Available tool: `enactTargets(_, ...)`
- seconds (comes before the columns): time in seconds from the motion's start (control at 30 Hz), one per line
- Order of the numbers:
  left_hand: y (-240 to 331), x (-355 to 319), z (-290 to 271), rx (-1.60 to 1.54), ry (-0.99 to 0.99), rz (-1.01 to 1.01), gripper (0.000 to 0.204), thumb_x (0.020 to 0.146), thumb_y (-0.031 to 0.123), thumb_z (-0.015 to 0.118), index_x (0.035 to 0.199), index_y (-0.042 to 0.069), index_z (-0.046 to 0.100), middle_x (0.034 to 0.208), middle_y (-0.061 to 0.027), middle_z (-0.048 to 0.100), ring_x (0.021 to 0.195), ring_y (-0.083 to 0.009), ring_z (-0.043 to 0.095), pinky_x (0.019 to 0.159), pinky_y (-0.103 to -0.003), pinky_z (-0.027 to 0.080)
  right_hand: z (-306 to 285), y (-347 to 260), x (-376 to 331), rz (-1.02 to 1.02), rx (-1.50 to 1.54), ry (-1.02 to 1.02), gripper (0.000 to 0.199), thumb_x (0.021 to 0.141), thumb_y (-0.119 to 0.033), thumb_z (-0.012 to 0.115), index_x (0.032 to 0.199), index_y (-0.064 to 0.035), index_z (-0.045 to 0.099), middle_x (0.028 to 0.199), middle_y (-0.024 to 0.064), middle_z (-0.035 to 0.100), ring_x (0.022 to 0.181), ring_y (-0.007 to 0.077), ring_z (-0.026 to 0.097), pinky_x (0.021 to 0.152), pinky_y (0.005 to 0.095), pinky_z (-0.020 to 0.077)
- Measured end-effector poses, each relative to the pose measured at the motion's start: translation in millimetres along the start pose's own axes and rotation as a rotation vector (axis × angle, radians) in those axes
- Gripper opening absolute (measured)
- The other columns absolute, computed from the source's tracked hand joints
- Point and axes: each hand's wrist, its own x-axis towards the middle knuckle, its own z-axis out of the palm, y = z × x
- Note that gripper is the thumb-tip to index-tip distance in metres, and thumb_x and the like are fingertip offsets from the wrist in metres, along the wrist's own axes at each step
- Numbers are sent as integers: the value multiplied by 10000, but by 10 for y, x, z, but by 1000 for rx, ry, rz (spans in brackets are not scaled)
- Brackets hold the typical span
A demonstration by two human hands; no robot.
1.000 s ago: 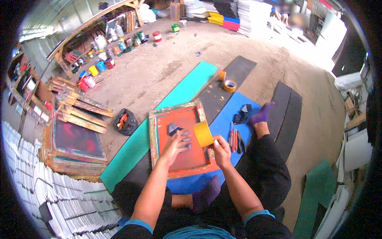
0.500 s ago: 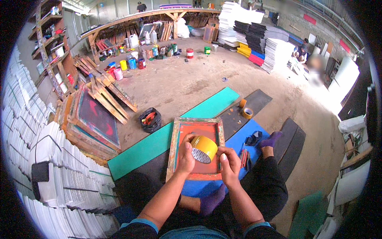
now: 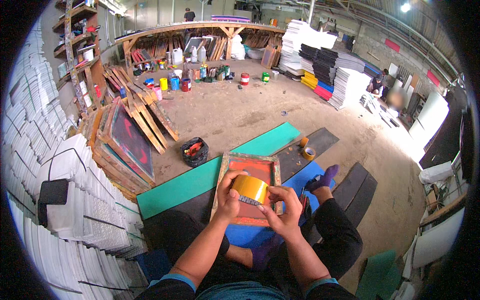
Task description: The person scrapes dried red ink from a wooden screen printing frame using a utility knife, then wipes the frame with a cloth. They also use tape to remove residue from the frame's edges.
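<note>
A wide roll of yellow tape (image 3: pixel 251 188) is held up in front of me, tilted so that the printed inside of its core shows along the lower edge. My left hand (image 3: pixel 228 197) wraps round its left end. At the right end, my right hand (image 3: pixel 285 210) has thumb and forefinger pressed to the tape's rim, the other fingers curled. Below both hands lies a wooden frame with a red-orange panel (image 3: pixel 255 167), its rim stained with paint. Whether a loose tape end is lifted, I cannot tell.
Green (image 3: pixel 180 190), black and blue foam strips (image 3: pixel 300 180) lie under the frame. Two more tape rolls (image 3: pixel 308 153) rest beyond it. A black bag (image 3: pixel 194 152) stands ahead. Leaning frames (image 3: pixel 125 140) and white stacked sheets (image 3: pixel 90 210) line my left. Paint cans (image 3: pixel 186 85) stand farther off.
The tape roll has turned, so less of its core shows. My right hand has moved left and its fingers now reach onto the rim. The view has tipped up slightly.
</note>
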Motion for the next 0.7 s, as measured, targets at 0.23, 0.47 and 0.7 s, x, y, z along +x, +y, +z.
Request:
enactTargets(0.23, -64, -18, 92, -181, -2, -76, 679, 988, 594, 420, 1214, -30, 561, 1130, -137, 591, 1043, -218, 586, 921, -351, 450, -12, 4, 20, 47, 28, 29, 460, 739, -93, 852, 1134, 4, 637, 1037, 153, 658, 839, 211, 665, 696, 311, 558)
enactTargets(0.47, -201, 12, 207, 54, 103, -70, 589, 965, 521, 436, 1157, -20, 570, 1082, -132, 602, 985, -217, 581, 885, -357, 456, -28, 196, 10, 99, 31, 8, 458, 745, -96, 850, 1142, 3, 644, 1077, 159, 660, 872, 210, 676, 708, 305, 568)
enactTargets(0.7, -270, 150, 203, 228, 23, -53, 425, 967, 377, 481, 1075, -8, 625, 955, -118, 627, 838, -194, 592, 757, -332, 469, -85, 282, 221, 159, 31, -50, 526, 769, -130, 819, 1223, 40, 616, 1080, 146, 660, 864, 170, 675, 679, 277, 558)
